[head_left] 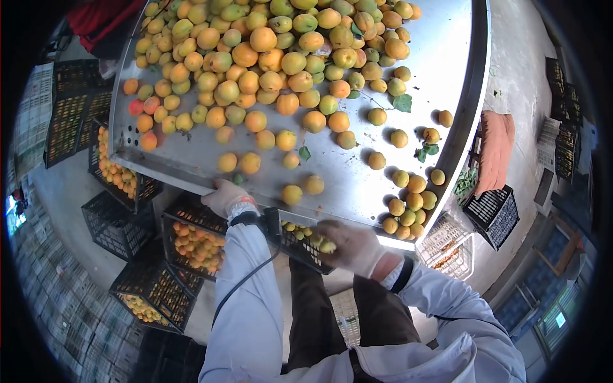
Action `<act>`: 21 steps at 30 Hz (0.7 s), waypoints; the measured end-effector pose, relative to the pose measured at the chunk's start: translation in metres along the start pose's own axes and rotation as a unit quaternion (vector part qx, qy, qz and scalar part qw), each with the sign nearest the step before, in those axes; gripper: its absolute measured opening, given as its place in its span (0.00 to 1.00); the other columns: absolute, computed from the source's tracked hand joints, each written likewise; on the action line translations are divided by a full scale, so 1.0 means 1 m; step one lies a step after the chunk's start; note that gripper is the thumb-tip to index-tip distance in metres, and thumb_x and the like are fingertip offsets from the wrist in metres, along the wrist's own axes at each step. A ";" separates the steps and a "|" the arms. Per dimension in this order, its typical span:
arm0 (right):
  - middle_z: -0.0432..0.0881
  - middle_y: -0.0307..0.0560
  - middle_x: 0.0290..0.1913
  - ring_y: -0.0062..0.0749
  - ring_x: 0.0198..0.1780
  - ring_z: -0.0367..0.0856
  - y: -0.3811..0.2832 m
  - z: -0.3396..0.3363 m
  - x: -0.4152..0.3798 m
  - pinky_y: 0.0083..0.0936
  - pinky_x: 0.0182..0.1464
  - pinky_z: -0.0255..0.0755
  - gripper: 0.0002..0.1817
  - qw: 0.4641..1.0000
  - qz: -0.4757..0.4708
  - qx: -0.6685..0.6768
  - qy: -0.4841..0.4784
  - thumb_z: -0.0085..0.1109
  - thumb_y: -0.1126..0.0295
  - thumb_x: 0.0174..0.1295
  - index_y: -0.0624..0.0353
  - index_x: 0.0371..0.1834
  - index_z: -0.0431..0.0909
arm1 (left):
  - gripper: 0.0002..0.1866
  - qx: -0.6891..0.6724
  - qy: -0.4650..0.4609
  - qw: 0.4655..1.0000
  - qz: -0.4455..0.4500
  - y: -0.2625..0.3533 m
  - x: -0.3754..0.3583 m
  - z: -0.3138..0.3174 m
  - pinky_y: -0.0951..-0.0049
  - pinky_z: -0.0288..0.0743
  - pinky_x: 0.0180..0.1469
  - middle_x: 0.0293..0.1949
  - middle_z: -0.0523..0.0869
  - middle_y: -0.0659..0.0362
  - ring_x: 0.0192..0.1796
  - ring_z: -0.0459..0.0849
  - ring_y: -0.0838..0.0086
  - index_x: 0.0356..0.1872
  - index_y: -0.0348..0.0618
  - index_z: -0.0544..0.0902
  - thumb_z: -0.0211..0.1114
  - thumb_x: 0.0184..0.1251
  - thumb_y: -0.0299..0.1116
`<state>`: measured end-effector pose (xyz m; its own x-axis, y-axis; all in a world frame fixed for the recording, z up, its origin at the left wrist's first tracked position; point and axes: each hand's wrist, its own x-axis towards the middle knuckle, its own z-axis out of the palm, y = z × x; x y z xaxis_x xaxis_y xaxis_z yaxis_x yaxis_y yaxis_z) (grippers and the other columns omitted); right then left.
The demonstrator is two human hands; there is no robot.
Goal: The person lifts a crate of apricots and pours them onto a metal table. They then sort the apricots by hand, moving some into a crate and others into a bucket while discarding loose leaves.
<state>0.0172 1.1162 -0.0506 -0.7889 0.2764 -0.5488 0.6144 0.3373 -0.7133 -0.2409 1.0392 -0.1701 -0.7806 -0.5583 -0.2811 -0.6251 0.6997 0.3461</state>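
A large heap of apricots (pixel 268 64), yellow, orange and some green, covers the far part of a metal sorting table (pixel 421 108). My left hand (pixel 227 196), in a thin clear glove, rests at the table's near rim with its fingers apart and no fruit in it. Just beyond the rim, my gloved right hand (pixel 350 247) is smeared by motion. Greenish apricots (pixel 326 246) show at its fingers, over a black crate (pixel 306 253) that has more greenish fruit inside. Part of that crate is hidden by my hand and the table.
Loose apricots (pixel 408 207) gather in the table's near right corner. Black crates of fruit (pixel 169 246) stand at my left, with an unfilled-looking black crate (pixel 118 223) among them. On the right are a white crate (pixel 456 246), another black crate (pixel 491 217) and an orange cloth (pixel 495 150).
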 end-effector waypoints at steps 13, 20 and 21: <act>0.83 0.49 0.52 0.48 0.51 0.84 0.037 -0.103 0.191 0.44 0.51 0.78 0.21 0.955 0.085 -0.164 0.232 0.62 0.64 0.60 0.51 0.58 0.77 | 0.27 -0.007 0.003 1.000 0.015 -0.004 0.002 0.001 0.51 0.83 0.47 0.45 0.84 0.32 0.46 0.87 0.44 0.54 0.21 0.70 0.58 0.69 0.42; 0.79 0.48 0.56 0.44 0.56 0.81 0.051 -0.152 0.153 0.38 0.58 0.76 0.21 0.925 0.147 -0.113 0.331 0.60 0.64 0.59 0.46 0.57 0.79 | 0.28 -0.002 0.000 1.000 0.004 0.001 0.000 -0.001 0.51 0.83 0.46 0.44 0.84 0.33 0.46 0.87 0.45 0.53 0.21 0.71 0.58 0.69 0.43; 0.79 0.48 0.56 0.44 0.56 0.81 0.054 -0.156 0.163 0.38 0.58 0.76 0.21 0.925 0.147 -0.113 0.332 0.60 0.64 0.59 0.46 0.57 0.79 | 0.28 -0.002 -0.001 1.000 0.005 0.002 -0.002 -0.002 0.51 0.83 0.46 0.44 0.84 0.33 0.46 0.87 0.45 0.53 0.21 0.71 0.58 0.69 0.43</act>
<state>-0.0760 1.3196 -0.1102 -0.4520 0.8524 -0.2629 0.8472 0.3179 -0.4257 -0.2412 1.0409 -0.1672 -0.7863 -0.5513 -0.2791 -0.6179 0.7026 0.3528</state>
